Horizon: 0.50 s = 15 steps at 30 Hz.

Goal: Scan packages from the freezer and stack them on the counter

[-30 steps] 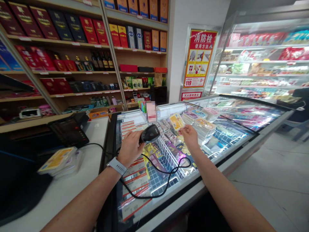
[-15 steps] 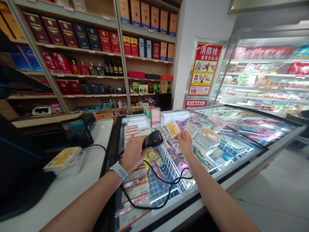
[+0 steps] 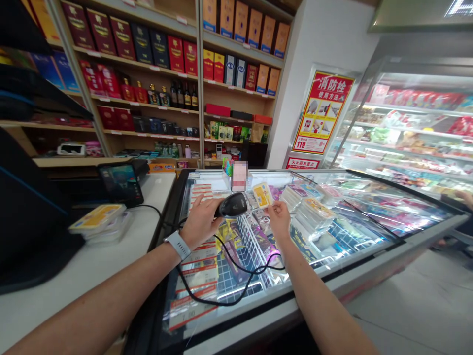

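My left hand (image 3: 201, 220), with a watch on the wrist, is closed round the handle of a black corded scanner (image 3: 232, 205) above the glass freezer top. The scanner's head points right. My right hand (image 3: 280, 217) pinches the lower edge of a thin yellow-and-white card pack (image 3: 262, 195), held upright just right of the scanner and not touching it. Stacks of similar clear-cased packs (image 3: 314, 217) lie on the glass to the right of my right hand. Another small stack (image 3: 99, 222) sits on the white counter at left.
The scanner's black cable (image 3: 221, 303) loops over the freezer glass (image 3: 281, 291). A tablet (image 3: 121, 182) stands on the white counter (image 3: 111, 276). A blurred pink box (image 3: 240, 176) is behind the scanner. Part of another person's hand (image 3: 466, 198) shows at far right.
The view has shifted slightly, so the shelves appear farther right. Both hands keep their holds, and the scanner and the card pack appear slightly higher and farther left.
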Each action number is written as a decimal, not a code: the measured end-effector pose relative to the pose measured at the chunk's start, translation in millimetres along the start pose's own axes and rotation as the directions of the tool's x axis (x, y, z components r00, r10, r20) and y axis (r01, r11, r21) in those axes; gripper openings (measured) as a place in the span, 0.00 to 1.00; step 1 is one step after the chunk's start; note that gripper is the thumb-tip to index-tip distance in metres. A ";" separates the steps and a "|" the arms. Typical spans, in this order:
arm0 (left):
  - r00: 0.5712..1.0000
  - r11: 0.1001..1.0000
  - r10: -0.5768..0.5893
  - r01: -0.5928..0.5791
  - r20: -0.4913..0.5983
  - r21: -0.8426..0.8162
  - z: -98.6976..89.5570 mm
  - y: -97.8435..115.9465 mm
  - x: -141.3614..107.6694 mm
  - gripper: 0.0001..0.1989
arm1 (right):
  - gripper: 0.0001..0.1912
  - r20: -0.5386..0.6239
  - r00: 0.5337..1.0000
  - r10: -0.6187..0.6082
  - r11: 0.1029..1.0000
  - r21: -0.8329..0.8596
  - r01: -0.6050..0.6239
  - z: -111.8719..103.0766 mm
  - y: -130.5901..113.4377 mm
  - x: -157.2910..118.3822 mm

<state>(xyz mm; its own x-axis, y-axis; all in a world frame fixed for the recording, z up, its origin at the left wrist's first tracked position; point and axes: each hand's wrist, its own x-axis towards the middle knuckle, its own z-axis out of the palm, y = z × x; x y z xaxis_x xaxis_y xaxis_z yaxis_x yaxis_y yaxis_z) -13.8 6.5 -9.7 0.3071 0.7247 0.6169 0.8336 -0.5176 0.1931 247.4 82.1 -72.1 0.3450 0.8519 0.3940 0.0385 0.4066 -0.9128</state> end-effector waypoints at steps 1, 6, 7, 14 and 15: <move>1.000 1.000 -0.003 0.003 0.000 0.001 -0.3 0.4 0.0 0.21 | 0.18 -0.001 1.000 0.004 1.000 0.008 -0.004 -0.1 -0.4 -0.2; 1.000 1.000 -0.005 0.005 0.002 0.009 0.9 -0.5 -0.5 0.19 | 0.19 -0.021 1.000 0.021 0.999 0.026 -0.020 0.6 -2.0 0.5; 1.000 1.000 -0.008 0.008 0.001 0.012 1.4 -1.1 -0.6 0.19 | 0.19 -0.022 1.000 0.022 0.999 0.030 -0.021 0.8 -2.0 0.7; 0.998 1.000 0.003 -0.005 -0.060 -0.026 1.6 -3.9 0.0 0.19 | 0.20 -0.006 1.000 0.005 0.998 0.055 -0.005 1.2 -2.1 -0.2; 0.998 0.999 -0.003 0.000 -0.064 -0.040 1.2 -3.8 -0.1 0.18 | 0.20 -0.004 1.000 0.005 0.998 0.060 -0.005 1.3 -2.3 -0.4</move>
<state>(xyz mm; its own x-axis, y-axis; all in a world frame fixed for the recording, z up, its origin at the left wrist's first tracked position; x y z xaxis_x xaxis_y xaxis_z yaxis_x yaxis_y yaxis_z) -16.5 9.0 -11.4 0.2749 0.6956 0.6637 0.8145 -0.5353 0.2238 246.0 81.2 -70.0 0.3485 0.8527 0.3891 -0.0191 0.4215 -0.9066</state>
